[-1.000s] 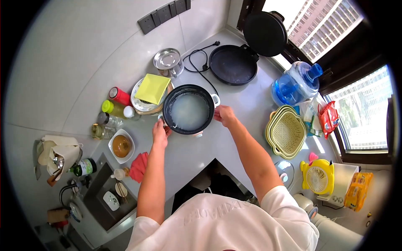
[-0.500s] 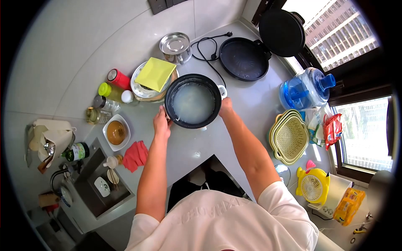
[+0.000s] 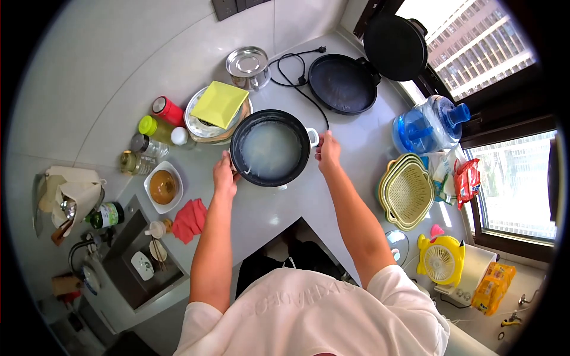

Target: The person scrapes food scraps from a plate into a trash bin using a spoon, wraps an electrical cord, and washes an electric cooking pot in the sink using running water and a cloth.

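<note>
A dark pot (image 3: 239, 164) with white side handles holds a cloudy whitish liquid, in the middle of the counter. My left hand (image 3: 224, 177) is closed at its left side, fingers on the handle there, which is mostly hidden. Just off the white right handle (image 3: 313, 137) is my right hand (image 3: 329, 154), its fingers loosely bent and apart, with nothing seen in them. Behind the pot, a yellow-green square plate (image 3: 219, 104) lies on stacked dishes.
A black electric pan (image 3: 342, 83) stands open at the back, its cord (image 3: 312, 95) running near the pot. A lidded steel pot (image 3: 247, 66), a water jug (image 3: 430, 127), nested baskets (image 3: 408, 193), a bowl of brown liquid (image 3: 164, 187), a red cloth (image 3: 190, 221) and a sink (image 3: 139, 261) surround it.
The pot has shifted slightly left and toward me in the view. My right hand has come off its handle, and its fingers have spread. My left hand stays at the left handle.
</note>
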Demonstrator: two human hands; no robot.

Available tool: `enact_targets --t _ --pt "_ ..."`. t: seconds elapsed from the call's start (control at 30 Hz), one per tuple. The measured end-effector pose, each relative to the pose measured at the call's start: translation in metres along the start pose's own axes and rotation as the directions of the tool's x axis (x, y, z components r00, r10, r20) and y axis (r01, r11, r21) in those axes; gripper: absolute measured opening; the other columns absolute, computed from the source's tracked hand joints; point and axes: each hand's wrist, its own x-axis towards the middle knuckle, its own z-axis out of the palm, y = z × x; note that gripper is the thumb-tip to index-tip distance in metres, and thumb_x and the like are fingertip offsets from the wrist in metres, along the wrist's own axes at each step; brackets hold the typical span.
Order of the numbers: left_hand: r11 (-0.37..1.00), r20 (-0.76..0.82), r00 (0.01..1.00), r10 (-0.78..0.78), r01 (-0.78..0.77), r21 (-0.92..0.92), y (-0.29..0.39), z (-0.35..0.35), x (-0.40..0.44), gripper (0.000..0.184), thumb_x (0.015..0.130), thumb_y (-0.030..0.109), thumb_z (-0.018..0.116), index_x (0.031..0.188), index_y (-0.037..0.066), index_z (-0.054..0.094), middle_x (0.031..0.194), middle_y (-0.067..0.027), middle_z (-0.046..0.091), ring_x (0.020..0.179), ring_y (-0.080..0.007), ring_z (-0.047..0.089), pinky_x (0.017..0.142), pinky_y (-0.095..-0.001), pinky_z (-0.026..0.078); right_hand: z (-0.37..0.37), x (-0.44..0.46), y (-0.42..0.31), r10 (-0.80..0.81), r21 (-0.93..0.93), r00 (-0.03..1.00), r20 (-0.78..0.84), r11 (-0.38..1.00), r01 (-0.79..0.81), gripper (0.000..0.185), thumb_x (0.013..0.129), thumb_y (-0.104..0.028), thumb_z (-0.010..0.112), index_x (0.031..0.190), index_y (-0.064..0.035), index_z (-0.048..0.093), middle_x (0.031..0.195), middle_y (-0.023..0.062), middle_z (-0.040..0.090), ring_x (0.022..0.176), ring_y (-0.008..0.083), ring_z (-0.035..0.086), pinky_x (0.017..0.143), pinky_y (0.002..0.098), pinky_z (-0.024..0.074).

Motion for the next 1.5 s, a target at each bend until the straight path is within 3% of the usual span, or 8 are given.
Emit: enact_targets --t 0.1,0.2,0.43,0.7,0.8,0.9,1.1,1.5 --pt "1.0 0.006 1.0 -0.005 0.005 -0.027 -0.003 -0.007 -0.007 0.035 0.107 0.043 0.047 0.103 0.014 0.066 0.088 0.0012 0.067 0.075 -0.0126 0.063 0.062 -0.0322 0.052 -0.007 -0.023 -0.01 -0.023 -0.083 0.932 0.362 0.995 0.057 0.038 0.103 -0.035 0.055 0.095 -0.0009 0.067 0.076 0.0025 0.061 0.058 0.0102 0.051 0.051 0.0263 0.0425" --pt "0.998 0.002 1.0 -0.009 0.009 -0.058 -0.005 -0.018 -0.024 0.034 0.108 0.041 0.046 0.105 0.013 0.065 0.09 0.0009 0.066 0.077 -0.0137 0.062 0.067 -0.0338 0.054 -0.006 -0.037 -0.012 -0.117 -0.155 0.894 0.433 0.967 0.202 0.036 0.104 -0.032 0.054 0.097 0.0003 0.069 0.076 0.0025 0.062 0.06 0.0103 0.052 0.053 0.0262 0.0436" --pt "0.99 -0.009 0.996 0.088 -0.088 -0.112 -0.002 -0.075 -0.089 0.034 0.108 0.04 0.048 0.107 0.012 0.065 0.094 -0.0002 0.067 0.083 -0.0141 0.063 0.071 -0.0343 0.054 -0.001 -0.101 -0.015 -0.163 -0.184 0.842 0.515 0.938 0.294 0.034 0.104 -0.029 0.056 0.104 0.0026 0.07 0.08 0.004 0.065 0.062 0.0105 0.055 0.053 0.0263 0.0463" --pt "0.964 -0.056 0.972 0.227 -0.233 -0.126 0.018 -0.21 -0.203 0.04 0.107 0.043 0.045 0.112 0.01 0.067 0.102 -0.0023 0.068 0.093 -0.0145 0.064 0.083 -0.0362 0.055 0.041 -0.235 0.025 -0.165 -0.184 0.734 0.659 0.91 0.37 0.034 0.104 -0.028 0.057 0.104 0.0031 0.071 0.082 0.0039 0.064 0.057 0.0104 0.054 0.049 0.0258 0.0445" --pt "0.95 -0.135 0.952 0.276 -0.292 -0.114 0.007 -0.289 -0.24 0.04 0.105 0.043 0.047 0.112 0.008 0.067 0.11 -0.0029 0.065 0.101 -0.0142 0.062 0.088 -0.0385 0.054 0.061 -0.295 0.063 -0.15 -0.163 0.681 0.716 0.914 0.372 0.032 0.104 -0.026 0.057 0.103 0.0026 0.071 0.087 0.0036 0.062 0.056 0.0095 0.054 0.048 0.0246 0.0443" --pt "0.931 -0.2 0.929 0.311 -0.34 -0.129 0.007 -0.367 -0.288 0.038 0.104 0.039 0.047 0.103 0.008 0.068 0.1 -0.0018 0.065 0.096 -0.014 0.062 0.088 -0.0366 0.054 0.083 -0.367 0.108 -0.098 -0.178 0.626 0.774 0.915 0.362 0.031 0.104 -0.026 0.056 0.102 0.0022 0.07 0.087 0.0029 0.062 0.054 0.0088 0.053 0.047 0.0233 0.0439" --pt "0.925 -0.386 0.869 0.31 -0.369 -0.087 -0.006 -0.529 -0.364 0.03 0.1 0.037 0.052 0.087 0.012 0.061 0.092 -0.0012 0.064 0.085 -0.0151 0.064 0.073 -0.0313 0.054 0.129 -0.494 0.218 0.019 -0.228 0.57 0.821 0.927 0.298 0.028 0.104 -0.027 0.057 0.099 -0.0018 0.069 0.072 0.0018 0.062 0.052 0.0106 0.055 0.045 0.0252 0.0453" --pt "0.994 -0.673 0.733 0.097 -0.108 0.025 0.017 -0.803 -0.421 0.034 0.1 0.041 0.05 0.082 0.014 0.06 0.076 0.0026 0.06 0.072 -0.0116 0.055 0.06 -0.0295 0.038 0.245 -0.663 0.429 0.347 -0.505 0.442 0.827 0.804 0.314 0.025 0.105 -0.02 0.053 0.11 0.0006 0.067 0.078 0.0046 0.066 0.058 0.0098 0.059 0.048 0.0269 0.0513"
